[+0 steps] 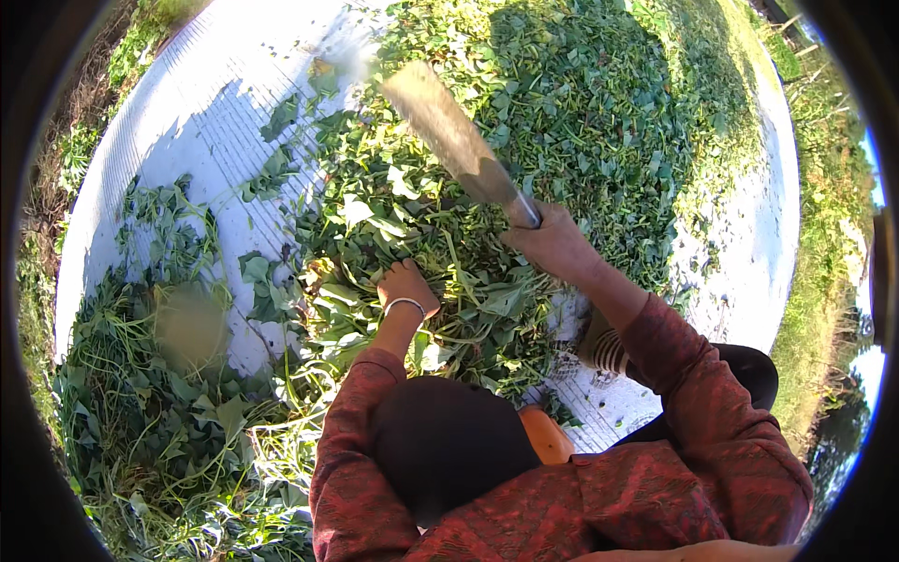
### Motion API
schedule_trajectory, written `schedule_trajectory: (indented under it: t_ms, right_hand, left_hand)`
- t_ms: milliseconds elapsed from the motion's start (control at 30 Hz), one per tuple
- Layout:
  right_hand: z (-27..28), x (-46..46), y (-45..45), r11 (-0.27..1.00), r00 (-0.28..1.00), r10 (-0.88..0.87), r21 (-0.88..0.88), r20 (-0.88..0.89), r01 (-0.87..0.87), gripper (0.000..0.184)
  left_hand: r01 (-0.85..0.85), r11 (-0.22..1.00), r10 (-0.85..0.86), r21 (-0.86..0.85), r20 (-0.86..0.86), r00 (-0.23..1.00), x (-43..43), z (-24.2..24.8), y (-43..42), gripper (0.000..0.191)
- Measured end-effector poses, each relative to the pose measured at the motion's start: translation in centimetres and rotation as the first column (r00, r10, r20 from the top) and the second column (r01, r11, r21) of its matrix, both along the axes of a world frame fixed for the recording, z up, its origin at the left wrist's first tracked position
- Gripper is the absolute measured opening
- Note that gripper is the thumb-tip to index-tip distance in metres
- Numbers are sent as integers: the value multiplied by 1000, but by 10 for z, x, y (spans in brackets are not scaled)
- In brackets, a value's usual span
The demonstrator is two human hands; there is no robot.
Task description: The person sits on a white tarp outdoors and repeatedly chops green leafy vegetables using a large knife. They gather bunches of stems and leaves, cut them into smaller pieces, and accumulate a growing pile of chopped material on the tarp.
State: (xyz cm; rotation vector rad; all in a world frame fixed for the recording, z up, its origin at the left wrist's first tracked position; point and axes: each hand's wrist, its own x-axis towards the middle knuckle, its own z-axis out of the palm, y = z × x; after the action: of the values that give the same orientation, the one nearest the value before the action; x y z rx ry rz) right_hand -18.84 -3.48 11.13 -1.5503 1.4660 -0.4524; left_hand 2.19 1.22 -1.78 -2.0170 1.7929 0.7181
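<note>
My right hand (551, 242) grips the handle end of a broad-bladed machete (456, 140). The blade is raised and slants up and to the left over the greens, its far end blurred. Lower and to the left, my left hand (407, 286), with a pale band at the wrist, is closed on a bunch of leafy green vines (351, 302). Its fingertips are partly hidden among the leaves. Beyond both hands spreads a thick layer of chopped leaves and stems (590, 119), partly in shade.
A heap of long, whole vines (161, 407) lies at the lower left. Everything rests on a pale, grooved slab (197, 147). My dark-clad knee (449, 442), a striped sock (607, 350) and an orange object (546, 435) are close by. Grass (818, 295) borders the right side.
</note>
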Motion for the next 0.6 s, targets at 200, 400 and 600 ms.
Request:
schedule_trajectory:
  t_ms: [200,400,600]
  right_hand:
    - [-29,27,33,988,918,-150,24,368,152,19]
    - [-111,2,74,848,992,-68,518,-108,114,22]
    - [-90,-84,71,831,875,-483,314,0,459,25]
  left_hand:
    - [-28,998,29,48,-26,999,-1,1,-3,73]
    - [24,999,-23,33,-25,999,0,-2,-2,80]
    - [-14,1000,13,-17,-58,998,5,-9,3,71]
